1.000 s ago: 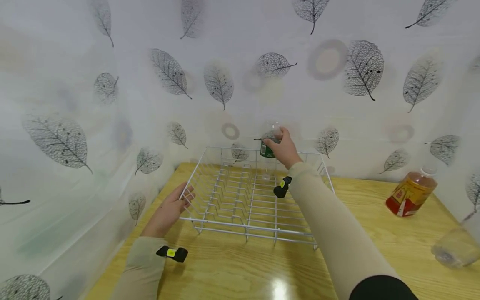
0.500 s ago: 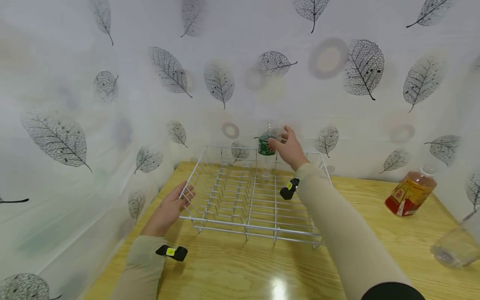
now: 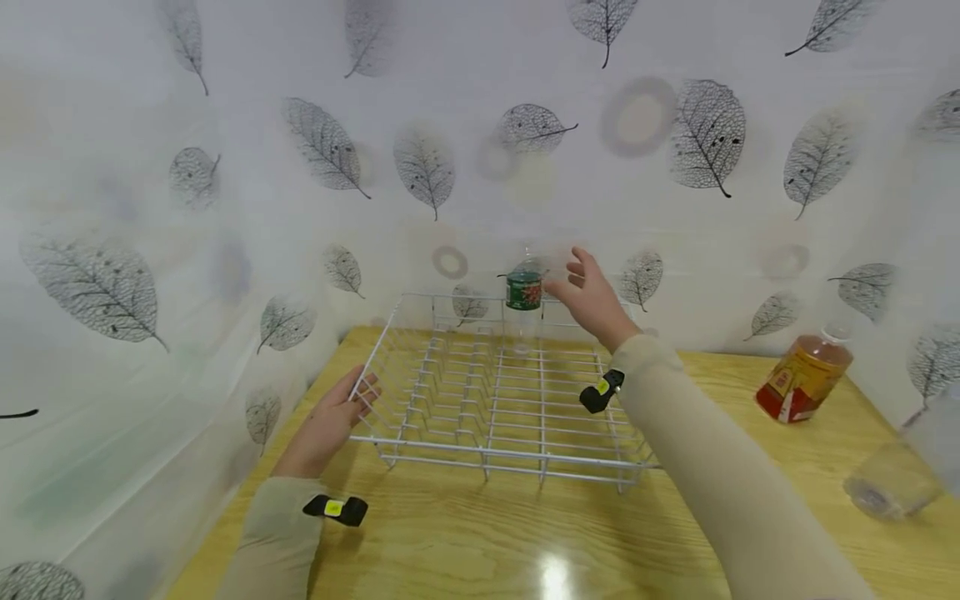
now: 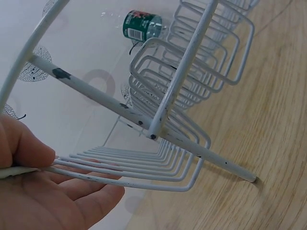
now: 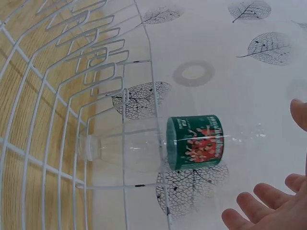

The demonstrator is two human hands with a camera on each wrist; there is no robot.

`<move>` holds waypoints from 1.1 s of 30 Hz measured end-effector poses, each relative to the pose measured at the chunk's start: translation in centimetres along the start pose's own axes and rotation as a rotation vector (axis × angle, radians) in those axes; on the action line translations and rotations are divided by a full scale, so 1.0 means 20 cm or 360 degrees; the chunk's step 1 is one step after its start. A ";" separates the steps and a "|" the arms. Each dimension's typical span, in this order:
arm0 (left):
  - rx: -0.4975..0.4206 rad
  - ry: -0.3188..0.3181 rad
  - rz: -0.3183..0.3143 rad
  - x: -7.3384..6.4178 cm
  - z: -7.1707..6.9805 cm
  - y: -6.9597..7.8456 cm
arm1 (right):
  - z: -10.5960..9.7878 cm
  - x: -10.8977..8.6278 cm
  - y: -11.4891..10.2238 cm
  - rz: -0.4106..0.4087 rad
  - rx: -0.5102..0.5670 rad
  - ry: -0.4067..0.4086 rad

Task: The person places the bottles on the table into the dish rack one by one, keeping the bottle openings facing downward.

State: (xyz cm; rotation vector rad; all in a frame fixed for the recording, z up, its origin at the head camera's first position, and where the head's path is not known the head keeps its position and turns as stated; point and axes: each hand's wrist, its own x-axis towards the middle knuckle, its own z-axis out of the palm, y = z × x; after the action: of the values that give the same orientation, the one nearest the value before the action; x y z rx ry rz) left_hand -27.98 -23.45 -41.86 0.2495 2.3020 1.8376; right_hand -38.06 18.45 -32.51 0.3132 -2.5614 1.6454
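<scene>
A clear plastic bottle with a green label (image 3: 523, 290) stands neck-down at the back of a white wire dish rack (image 3: 517, 454). In the right wrist view, the bottle's label (image 5: 194, 142) faces the camera and its neck reaches the rack floor. My right hand (image 3: 600, 304) is just right of the bottle, apart from it, fingers spread and holding nothing. At the rack's left side, my left hand (image 3: 326, 421) holds the side wires. The left wrist view shows the thumb (image 4: 33, 151) over a wire and the other fingers beneath it.
On the wooden table (image 3: 450, 542), right of the rack, stands a bottle with a yellow and red label (image 3: 806, 379). Nearer, a clear unlabelled bottle (image 3: 892, 479) is at the right edge. A leaf-patterned sheet (image 3: 480, 200) hangs behind and along the left.
My right hand has let go of the green-labelled bottle and drawn away to the right. The bottle stays at the rack's back. My left hand keeps its hold on the rack.
</scene>
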 end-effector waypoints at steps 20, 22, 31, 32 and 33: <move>-0.0004 -0.0031 0.0042 0.00 0.00 -0.01 | -0.31 -0.34 -0.05 -0.0084 -0.0241 0.0060; 0.0002 -0.0028 0.0050 0.01 0.01 -0.01 | -0.34 -0.38 -0.04 -0.0108 -0.0271 0.0086; -0.0012 -0.0024 0.0020 -0.01 0.01 0.00 | -0.44 -0.54 0.02 -0.0201 -0.0393 0.0271; -0.0014 -0.0023 0.0021 -0.01 0.01 0.00 | -0.46 -0.56 0.03 -0.0208 -0.0397 0.0292; -0.0015 -0.0020 0.0021 -0.01 0.01 0.00 | -0.47 -0.58 0.04 -0.0212 -0.0398 0.0314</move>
State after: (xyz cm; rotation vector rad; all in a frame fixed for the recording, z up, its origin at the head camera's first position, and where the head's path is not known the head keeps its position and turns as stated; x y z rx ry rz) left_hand -27.82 -23.33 -41.91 0.2743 2.2885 1.8471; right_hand -27.23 28.76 -31.30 0.2794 -2.4994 1.2287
